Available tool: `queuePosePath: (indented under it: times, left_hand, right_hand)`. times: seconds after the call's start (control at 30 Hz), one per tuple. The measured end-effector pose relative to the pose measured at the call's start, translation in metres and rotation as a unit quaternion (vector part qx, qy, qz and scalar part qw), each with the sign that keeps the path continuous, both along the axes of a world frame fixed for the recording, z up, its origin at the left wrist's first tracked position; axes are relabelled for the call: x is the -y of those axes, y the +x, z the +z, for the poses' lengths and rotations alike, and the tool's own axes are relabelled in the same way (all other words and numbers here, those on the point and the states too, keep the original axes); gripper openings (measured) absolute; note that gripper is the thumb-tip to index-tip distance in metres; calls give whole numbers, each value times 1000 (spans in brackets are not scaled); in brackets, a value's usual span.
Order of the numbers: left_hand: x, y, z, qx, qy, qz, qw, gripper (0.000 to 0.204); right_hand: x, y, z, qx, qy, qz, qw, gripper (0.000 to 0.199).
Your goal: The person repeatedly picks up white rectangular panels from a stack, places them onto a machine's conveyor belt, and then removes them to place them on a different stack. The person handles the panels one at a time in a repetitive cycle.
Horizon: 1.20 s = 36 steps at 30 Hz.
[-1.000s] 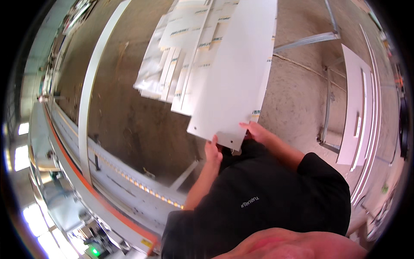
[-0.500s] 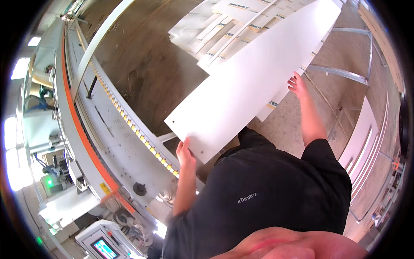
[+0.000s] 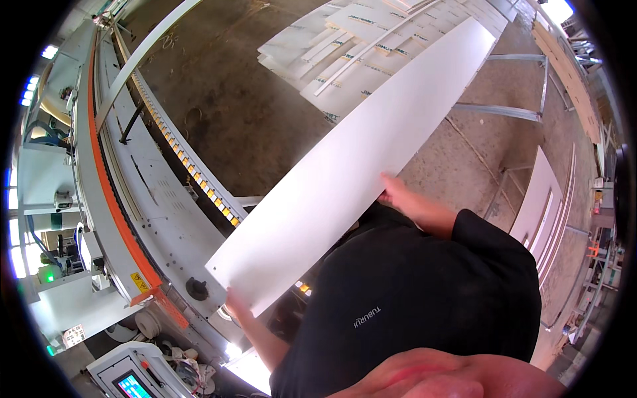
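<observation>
I carry a long white board (image 3: 358, 166) that runs diagonally from lower left to upper right in front of my black shirt. My left hand (image 3: 235, 306) grips the board's near end from underneath, close to the machine. Further along, my right hand (image 3: 396, 194) holds the board's right edge, thumb side against the panel. The board's far end reaches over the stacked panels.
A long grey machine (image 3: 139, 219) with an orange stripe and a row of small yellow rollers (image 3: 189, 162) curves along my left. White panels are stacked (image 3: 358, 53) on the concrete floor ahead. More white panels (image 3: 541, 205) lean in a rack at right. A control screen (image 3: 133, 385) sits at bottom left.
I have turned left toward the machine, swinging the board from upright to a low diagonal. My right hand slid down the board's edge closer to my body; my left hand keeps the near end.
</observation>
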State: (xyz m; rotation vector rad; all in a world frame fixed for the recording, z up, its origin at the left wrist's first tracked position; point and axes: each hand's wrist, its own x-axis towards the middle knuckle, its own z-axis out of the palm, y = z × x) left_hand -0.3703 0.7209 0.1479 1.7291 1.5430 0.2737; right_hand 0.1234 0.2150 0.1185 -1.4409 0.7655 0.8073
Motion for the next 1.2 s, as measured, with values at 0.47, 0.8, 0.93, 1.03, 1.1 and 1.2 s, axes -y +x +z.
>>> queuePosePath:
  times: [0.47,0.8,0.93,1.03,1.1,1.2]
  left_hand:
    - [133,91,-6,-375,273,-81,882,63]
    - [176,150,30,-312,246,46,916,63]
    - [165,160,37,-307,270,46,911,61]
    - [145,137,36,-305,277,54,909,57]
    - [127,109,26,-305,283,78,906,55]
    - [91,77,20,-307,279,127,901,53]
  right_hand:
    - [194,223,-82,12,61,36,997,52]
    - [180,319,-62,22,-14,5,1000,52]
    - [194,296,-38,16,-27,14,999,52]
    - [186,278,-33,14,-32,29,999,53]
    - [173,268,-28,11,-32,46,998,53]
    - [151,249,-20,9,-24,55,998,53]
